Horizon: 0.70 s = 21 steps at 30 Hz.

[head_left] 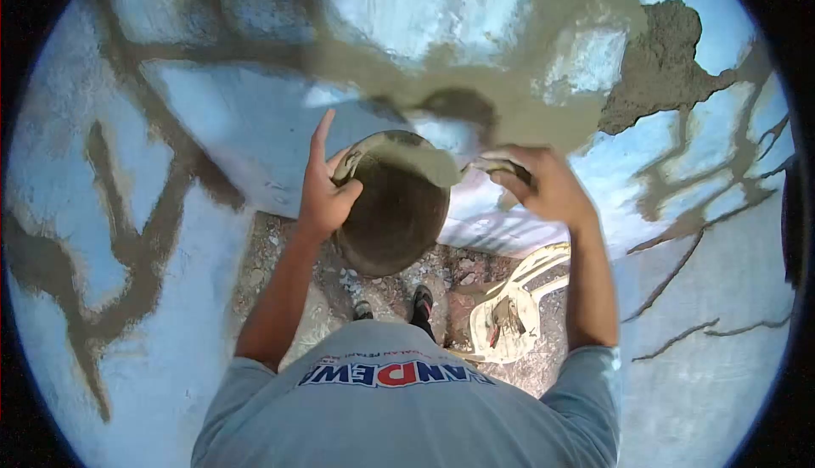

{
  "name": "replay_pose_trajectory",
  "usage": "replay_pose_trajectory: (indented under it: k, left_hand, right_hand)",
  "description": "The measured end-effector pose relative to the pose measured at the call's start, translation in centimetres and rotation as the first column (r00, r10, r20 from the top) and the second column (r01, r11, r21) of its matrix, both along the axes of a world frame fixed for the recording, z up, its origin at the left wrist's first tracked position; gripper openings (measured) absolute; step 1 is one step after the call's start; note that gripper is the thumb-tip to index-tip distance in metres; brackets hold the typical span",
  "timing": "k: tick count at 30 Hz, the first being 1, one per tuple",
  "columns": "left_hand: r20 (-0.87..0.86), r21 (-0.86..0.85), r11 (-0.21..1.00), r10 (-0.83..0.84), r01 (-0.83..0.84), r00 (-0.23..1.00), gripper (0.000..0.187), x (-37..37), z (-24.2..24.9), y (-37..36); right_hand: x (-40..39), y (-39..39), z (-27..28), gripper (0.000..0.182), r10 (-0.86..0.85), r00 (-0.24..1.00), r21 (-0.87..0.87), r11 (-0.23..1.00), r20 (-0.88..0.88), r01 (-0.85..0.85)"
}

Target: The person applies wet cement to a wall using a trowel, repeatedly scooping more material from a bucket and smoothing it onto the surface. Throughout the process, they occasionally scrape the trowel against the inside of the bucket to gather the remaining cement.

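Observation:
A dark round bowl point(395, 213) hangs in front of the body, with greyish wet material point(407, 158) along its upper part. My left hand point(327, 184) grips the bowl's left rim, thumb over the edge and index finger stretched upward. To the right of the bowl, my right hand point(543, 184) is closed round the dark handle of a tool point(501, 165); the tool's far end, near the bowl's rim, is blurred. Beyond both hands stands a light blue wall point(255, 112) with grey-brown patches and bands point(475, 90).
A pale plastic chair point(509, 324) with dark items on its seat stands at the lower right. Rubble-strewn ground point(289, 298) and my feet show below the bowl. Rough dark mortar point(662, 65) and cracks point(675, 277) mark the wall on the right.

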<state>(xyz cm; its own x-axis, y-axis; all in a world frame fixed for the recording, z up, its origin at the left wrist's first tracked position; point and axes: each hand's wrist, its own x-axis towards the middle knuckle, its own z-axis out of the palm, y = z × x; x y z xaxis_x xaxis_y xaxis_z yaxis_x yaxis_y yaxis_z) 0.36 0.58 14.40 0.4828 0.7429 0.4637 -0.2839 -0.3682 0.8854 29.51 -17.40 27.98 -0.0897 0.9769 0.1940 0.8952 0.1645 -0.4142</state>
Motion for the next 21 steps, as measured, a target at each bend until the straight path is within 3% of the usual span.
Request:
replay_pose_trajectory:
  k: [1,2,3,6,8,12,20,21]
  left_hand:
    - [0.057,-0.013,0.999,0.042,-0.042,0.997,0.103,0.2,-0.2,-0.2]
    - [0.1,-0.091,0.994,0.075,-0.065,0.992,0.102,0.4,0.1,-0.8]
    - [0.138,-0.176,0.981,0.11,-0.085,0.984,0.102,0.7,0.5,-1.7]
    - [0.289,-0.189,0.982,0.074,-0.018,0.954,0.104,1.1,-0.3,-2.5]
    - [0.357,-0.158,0.987,0.048,0.009,0.933,0.107,1.8,0.2,-3.5]
    - [0.448,-0.151,0.98,-0.05,0.13,0.893,0.11,2.3,0.6,-3.9]
    - [0.428,-0.162,0.98,-0.035,0.115,0.903,0.112,2.4,0.3,-3.9]
    - [0.428,-0.161,0.98,-0.039,0.119,0.903,0.113,2.5,0.1,-3.8]
  right_hand:
    - [-0.4,-0.5,-3.2,0.033,-0.11,0.937,0.046,0.99,-0.332,0.133]
    - [-1.3,-0.6,-5.9,0.031,-0.163,0.953,0.26,0.938,-0.254,0.229]
    - [-2.2,-0.6,-9.8,0.033,-0.311,0.857,0.207,0.884,-0.41,0.419]
    - [-5.5,1.2,-16.0,0.032,-0.295,0.842,0.405,0.773,-0.451,0.488]
    - [-7.2,1.9,-17.0,0.031,-0.253,0.823,0.463,0.726,-0.509,0.509]
    - [-9.4,2.0,-15.9,0.033,-0.175,0.924,0.583,0.732,-0.339,0.352]
    - [-8.9,1.0,-16.1,0.037,-0.097,0.968,0.56,0.8,-0.229,0.213]
    - [-8.9,0.7,-15.9,0.035,-0.099,0.943,0.484,0.839,-0.316,0.25]
